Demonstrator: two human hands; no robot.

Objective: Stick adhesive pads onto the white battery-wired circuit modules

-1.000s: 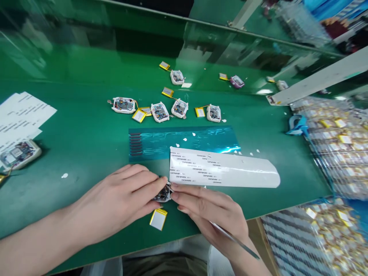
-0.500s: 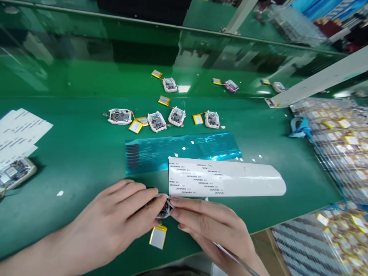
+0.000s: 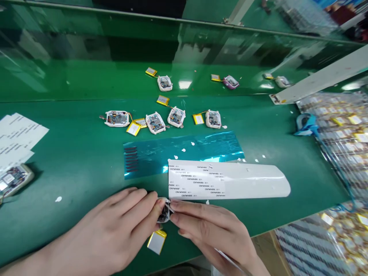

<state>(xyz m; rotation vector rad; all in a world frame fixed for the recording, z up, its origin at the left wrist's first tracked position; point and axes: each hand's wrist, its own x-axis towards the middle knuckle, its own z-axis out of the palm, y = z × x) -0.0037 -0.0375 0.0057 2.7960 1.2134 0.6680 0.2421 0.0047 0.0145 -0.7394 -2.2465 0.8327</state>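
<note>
**As your left hand [image 3: 106, 226] and right hand [image 3: 212, 230] pinch a small white-framed circuit module [image 3: 163, 213], its pouch battery [image 3: 156, 242] lies just below the grip**

Since your fingertips close on the module from both sides, the grip is shut, with the left fingers [image 3: 151, 207] on its left edge and the right fingers [image 3: 186, 209] on its right. Much of the module is hidden, though dark circuitry shows between your hands. The silver, yellow-edged battery rests flat on the green workbench [image 3: 71, 207], touching neither hand; you cannot tell from this view whether a wire joins it to the module. A thin metal tool [image 3: 227, 260] lies along your right hand, running out below it.

Just beyond the grip and to its right lies a white label sheet [image 3: 227, 180] printed with rows of small text, its near corner almost at your right fingers. Past that sits a sheet of blue film [image 3: 178, 153]. Farther out, a row of similar modules [image 3: 155, 123] lies with yellow-edged batteries. Well left of your grip are loose papers [image 3: 17, 138] and another module [image 3: 13, 180]; well right, clear bags of batteries [image 3: 342, 142] fill the bench edge.
</note>
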